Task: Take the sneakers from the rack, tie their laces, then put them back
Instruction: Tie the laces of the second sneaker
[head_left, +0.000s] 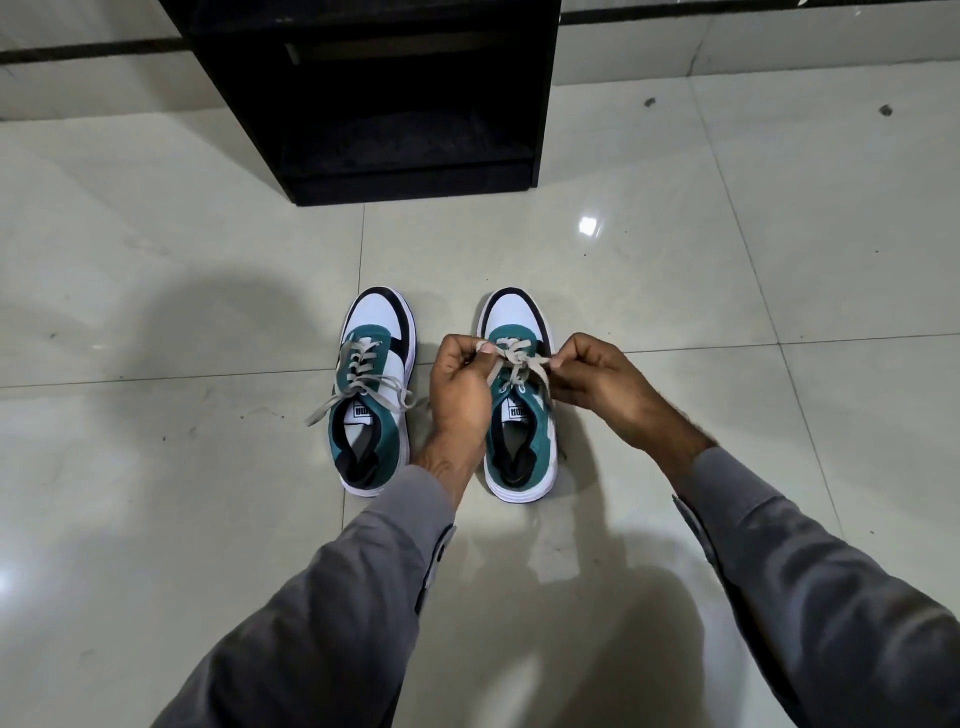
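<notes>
Two teal, white and black sneakers stand side by side on the tiled floor, toes pointing away from me. The left sneaker (373, 395) has grey laces lying loose, their ends spread over its sides. Over the right sneaker (519, 441) both hands work the grey lace (511, 358). My left hand (462, 384) pinches one strand at the shoe's left side. My right hand (597, 384) pinches the other strand at the right side. The strands cross between the hands above the tongue.
A black shoe rack (395, 104) stands on the floor just beyond the sneakers, its lower shelf dark and open toward me. Glossy pale floor tiles (727, 260) spread to both sides. Grey sleeves cover both forearms.
</notes>
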